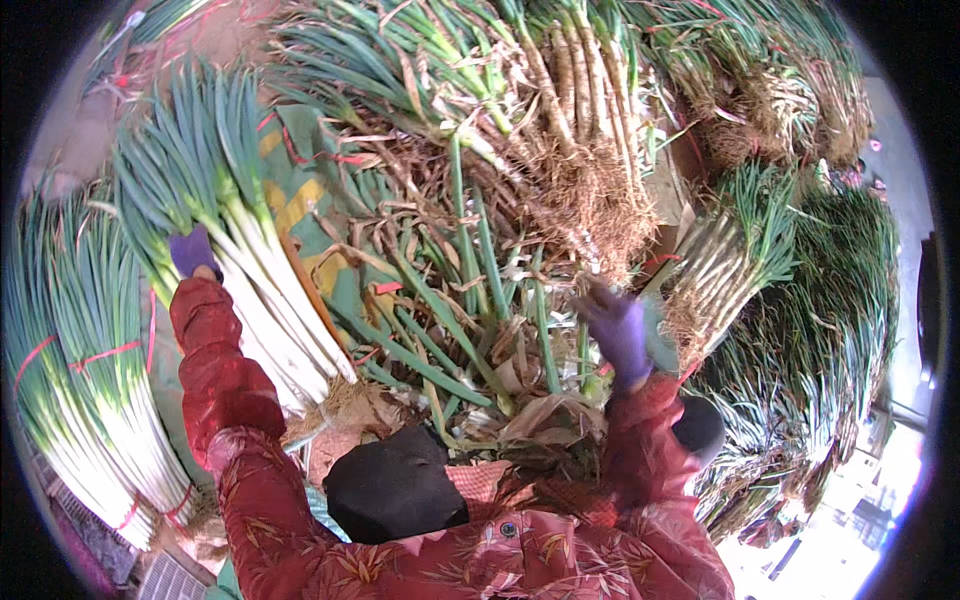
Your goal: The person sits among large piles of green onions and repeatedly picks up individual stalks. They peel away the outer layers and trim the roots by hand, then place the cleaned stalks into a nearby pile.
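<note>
My left hand (193,253), in a purple glove, rests against a heap of cleaned long green onions (251,262) with white stems. Its fingers are hidden among the leaves, so any grip is unclear. My right hand (616,326), in a purple glove with soiled fingers, is blurred. Its fingertips overlap the hanging roots of an uncleaned green onion bundle (589,97); whether they touch is not clear. Below and between my hands lie stripped green leaves (442,360) and dry papery skins (555,420).
Tied bundles of cleaned green onions (97,345) lie at far left. To the right are a smaller rooty bundle (712,277) and a large dark-leaved heap (817,322). More uncleaned onions (757,82) lie at the back right. A black cover (397,484) sits before my body.
</note>
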`<state>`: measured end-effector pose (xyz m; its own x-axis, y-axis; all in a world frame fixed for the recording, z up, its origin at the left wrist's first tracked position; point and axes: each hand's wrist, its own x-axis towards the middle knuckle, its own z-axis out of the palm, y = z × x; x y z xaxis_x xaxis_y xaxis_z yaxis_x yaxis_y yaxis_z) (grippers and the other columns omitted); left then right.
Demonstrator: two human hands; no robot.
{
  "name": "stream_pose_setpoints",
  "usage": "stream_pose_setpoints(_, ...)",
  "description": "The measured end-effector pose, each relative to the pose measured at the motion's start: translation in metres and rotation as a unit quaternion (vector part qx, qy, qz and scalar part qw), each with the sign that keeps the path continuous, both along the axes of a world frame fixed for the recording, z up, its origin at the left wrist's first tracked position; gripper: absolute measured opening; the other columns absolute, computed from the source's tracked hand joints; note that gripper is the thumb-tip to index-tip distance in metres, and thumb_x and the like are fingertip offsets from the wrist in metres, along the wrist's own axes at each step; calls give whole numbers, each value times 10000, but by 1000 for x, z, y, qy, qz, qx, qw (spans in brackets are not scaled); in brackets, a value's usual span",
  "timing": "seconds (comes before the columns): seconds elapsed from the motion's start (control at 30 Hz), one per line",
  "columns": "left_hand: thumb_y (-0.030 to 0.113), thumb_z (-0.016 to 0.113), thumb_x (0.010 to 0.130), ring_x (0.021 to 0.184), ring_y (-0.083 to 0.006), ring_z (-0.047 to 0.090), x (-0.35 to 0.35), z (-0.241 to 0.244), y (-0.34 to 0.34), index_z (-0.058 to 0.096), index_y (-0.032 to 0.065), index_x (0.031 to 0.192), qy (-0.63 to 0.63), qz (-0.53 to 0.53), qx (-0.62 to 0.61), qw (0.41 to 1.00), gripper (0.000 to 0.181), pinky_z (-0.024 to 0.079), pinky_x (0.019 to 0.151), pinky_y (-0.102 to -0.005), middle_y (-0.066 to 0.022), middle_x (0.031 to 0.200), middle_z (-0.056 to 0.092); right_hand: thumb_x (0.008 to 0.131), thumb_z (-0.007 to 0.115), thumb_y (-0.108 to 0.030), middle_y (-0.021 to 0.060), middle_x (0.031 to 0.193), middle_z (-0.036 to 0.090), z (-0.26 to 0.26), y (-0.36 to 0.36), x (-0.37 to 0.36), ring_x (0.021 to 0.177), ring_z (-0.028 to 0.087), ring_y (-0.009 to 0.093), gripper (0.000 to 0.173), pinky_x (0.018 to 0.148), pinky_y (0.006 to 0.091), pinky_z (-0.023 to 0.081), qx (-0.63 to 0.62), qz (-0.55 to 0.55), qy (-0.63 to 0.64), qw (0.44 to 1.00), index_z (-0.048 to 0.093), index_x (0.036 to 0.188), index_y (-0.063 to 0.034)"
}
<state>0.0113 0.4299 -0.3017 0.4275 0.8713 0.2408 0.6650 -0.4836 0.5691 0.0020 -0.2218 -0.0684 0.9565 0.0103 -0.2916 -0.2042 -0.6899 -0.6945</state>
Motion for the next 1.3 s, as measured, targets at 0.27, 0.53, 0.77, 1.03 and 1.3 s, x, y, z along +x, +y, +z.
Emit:
stream_pose_setpoints(0.27,344,689,782,871,-269,621,-21,62,-105,543,36,1188,26,-164,25,986,529,490,750,-337,-115,1013,649,809,562,-392,165,779,650,-27,12,236,744,636,341,317,682,430,483,-291,78,-199,933,635,864,-88)
stream_pose_setpoints(0.53,208,646,781,680,-135,622,-42,98,-372,657,90,837,-137,-543,-208,802,131,509,621,-295,-12,807,653,732,657,-503,195,754,642,-68,-11,267,675,620,296,535,637,400,480,-318,240,-73,914,658,839,22)
stream_pose_setpoints(0.77,524,550,857,779,-161,589,23,210,-449,525,54,1130,-105,-349,-782,505,544,544,634,-335,-166,1062,567,761,654,20,82,747,594,96,-25,-35,586,522,128,332,528,231,446,60,128,21,990,561,1078,54)
stream_pose_setpoints(1.03,353,648,817,668,-190,599,14,264,-511,591,8,963,-255,-450,-714,472,379,545,647,-328,-64,782,565,790,634,-91,53,713,633,94,-39,-216,623,518,56,444,532,238,465,71,207,-120,968,512,1191,55)
stream_pose_setpoints(1.3,286,625,852,798,-233,635,0,325,-468,582,32,1078,-188,-409,-771,449,343,530,726,-375,-88,920,640,930,510,-227,161,1117,618,38,-96,-227,808,668,218,520,722,306,538,389,211,191,876,356,1333,63)
